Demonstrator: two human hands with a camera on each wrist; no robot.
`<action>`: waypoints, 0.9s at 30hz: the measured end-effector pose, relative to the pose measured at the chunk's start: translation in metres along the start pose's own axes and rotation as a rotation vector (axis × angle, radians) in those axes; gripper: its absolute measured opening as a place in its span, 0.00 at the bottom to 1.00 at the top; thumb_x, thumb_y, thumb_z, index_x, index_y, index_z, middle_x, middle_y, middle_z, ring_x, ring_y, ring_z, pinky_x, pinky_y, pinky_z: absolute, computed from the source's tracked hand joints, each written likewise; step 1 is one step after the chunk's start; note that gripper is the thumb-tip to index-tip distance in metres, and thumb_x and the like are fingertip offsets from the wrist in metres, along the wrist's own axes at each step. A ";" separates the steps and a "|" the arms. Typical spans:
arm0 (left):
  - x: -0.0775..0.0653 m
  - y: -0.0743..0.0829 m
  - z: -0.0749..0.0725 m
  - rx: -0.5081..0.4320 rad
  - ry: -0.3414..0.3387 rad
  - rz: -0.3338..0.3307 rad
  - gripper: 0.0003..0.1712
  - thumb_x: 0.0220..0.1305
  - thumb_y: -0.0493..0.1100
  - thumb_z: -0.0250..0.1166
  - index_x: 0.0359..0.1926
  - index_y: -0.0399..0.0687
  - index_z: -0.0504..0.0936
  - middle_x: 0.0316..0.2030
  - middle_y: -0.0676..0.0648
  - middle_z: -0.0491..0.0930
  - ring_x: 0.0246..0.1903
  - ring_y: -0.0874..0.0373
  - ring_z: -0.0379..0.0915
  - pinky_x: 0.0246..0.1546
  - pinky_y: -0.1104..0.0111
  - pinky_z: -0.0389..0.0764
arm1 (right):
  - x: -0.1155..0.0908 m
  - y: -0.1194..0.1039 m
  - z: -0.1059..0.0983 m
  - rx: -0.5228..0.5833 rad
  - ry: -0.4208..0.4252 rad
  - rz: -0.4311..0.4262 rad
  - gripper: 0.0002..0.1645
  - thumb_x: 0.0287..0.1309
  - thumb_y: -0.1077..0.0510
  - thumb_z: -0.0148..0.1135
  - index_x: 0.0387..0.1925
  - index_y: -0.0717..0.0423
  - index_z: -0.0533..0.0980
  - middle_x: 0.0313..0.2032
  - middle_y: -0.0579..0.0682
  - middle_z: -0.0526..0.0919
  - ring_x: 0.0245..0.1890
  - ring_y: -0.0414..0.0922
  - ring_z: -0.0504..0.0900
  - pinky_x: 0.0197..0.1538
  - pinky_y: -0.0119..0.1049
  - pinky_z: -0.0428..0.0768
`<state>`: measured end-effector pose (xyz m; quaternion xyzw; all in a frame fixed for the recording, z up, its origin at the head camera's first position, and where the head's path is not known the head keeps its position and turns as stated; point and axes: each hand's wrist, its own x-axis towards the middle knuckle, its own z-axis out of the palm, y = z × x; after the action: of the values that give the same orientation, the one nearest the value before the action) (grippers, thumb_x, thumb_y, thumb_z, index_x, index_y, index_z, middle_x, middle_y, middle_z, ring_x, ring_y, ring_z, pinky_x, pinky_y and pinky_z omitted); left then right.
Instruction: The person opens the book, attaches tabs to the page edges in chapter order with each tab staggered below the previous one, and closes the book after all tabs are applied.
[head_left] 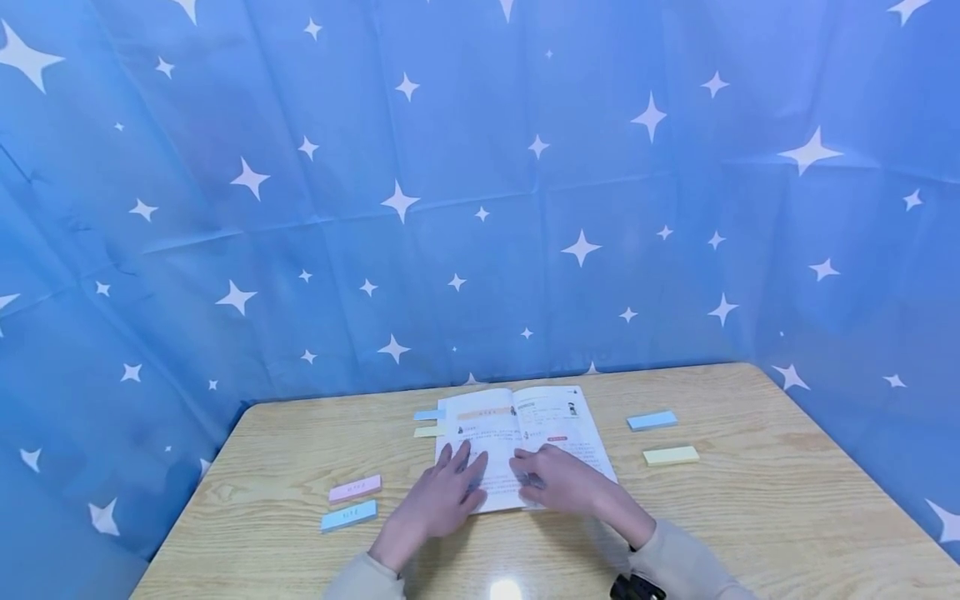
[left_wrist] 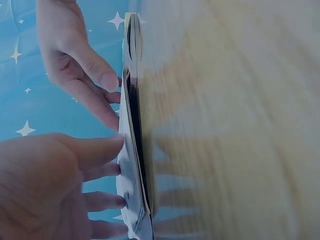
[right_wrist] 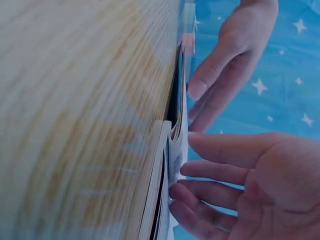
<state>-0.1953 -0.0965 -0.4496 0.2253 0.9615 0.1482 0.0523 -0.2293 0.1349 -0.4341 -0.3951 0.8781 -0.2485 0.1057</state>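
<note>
A printed book (head_left: 558, 421) lies open on the wooden table, its pages facing up. On the lower left page rests my left hand (head_left: 438, 500), fingers spread and fairly straight. My right hand (head_left: 566, 482) touches the right page close to the middle fold, its fingers slightly bent and nothing gripped. In the left wrist view the fingertips of the left hand (left_wrist: 55, 175) press on the page from above. The right wrist view has the right hand (right_wrist: 280, 185) with its fingertips at the page surface. A blue tab (head_left: 429, 415) and a yellow tab (head_left: 430, 432) stick out of the book's left edge.
Left of the book lie a pink sticky-note pad (head_left: 356, 489) and a blue pad (head_left: 348, 517), both with handwriting. Another blue pad (head_left: 652, 421) and a yellow pad (head_left: 671, 456) lie to the right. A blue star-patterned curtain (head_left: 480, 250) hangs behind the table (head_left: 787, 500).
</note>
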 end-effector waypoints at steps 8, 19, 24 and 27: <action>-0.002 -0.001 -0.002 0.028 -0.068 -0.027 0.31 0.78 0.52 0.53 0.76 0.49 0.64 0.75 0.34 0.56 0.70 0.27 0.52 0.65 0.41 0.65 | 0.001 -0.001 -0.004 -0.110 -0.039 -0.003 0.10 0.68 0.64 0.60 0.49 0.62 0.79 0.64 0.70 0.73 0.15 0.35 0.55 0.33 0.34 0.70; 0.002 0.000 -0.003 0.049 -0.105 -0.048 0.31 0.77 0.53 0.53 0.76 0.49 0.65 0.75 0.35 0.57 0.71 0.28 0.51 0.67 0.44 0.64 | 0.026 0.007 -0.025 -0.034 -0.018 0.054 0.09 0.71 0.65 0.58 0.45 0.63 0.83 0.18 0.44 0.73 0.15 0.34 0.61 0.26 0.30 0.66; 0.003 0.000 -0.003 0.021 -0.116 -0.045 0.32 0.77 0.52 0.54 0.76 0.47 0.65 0.75 0.33 0.56 0.71 0.27 0.49 0.67 0.43 0.63 | 0.050 0.026 -0.034 -0.125 -0.011 0.143 0.09 0.71 0.63 0.59 0.47 0.63 0.81 0.21 0.47 0.71 0.18 0.39 0.62 0.28 0.35 0.65; 0.002 0.000 -0.002 0.011 -0.119 -0.051 0.31 0.77 0.52 0.54 0.76 0.47 0.65 0.75 0.34 0.55 0.72 0.27 0.49 0.67 0.43 0.63 | 0.063 0.036 -0.036 -0.138 -0.050 0.246 0.24 0.72 0.56 0.60 0.63 0.66 0.73 0.34 0.53 0.78 0.25 0.43 0.73 0.33 0.40 0.73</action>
<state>-0.1979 -0.0963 -0.4476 0.2092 0.9630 0.1278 0.1118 -0.3080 0.1202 -0.4217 -0.2970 0.9319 -0.1626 0.1298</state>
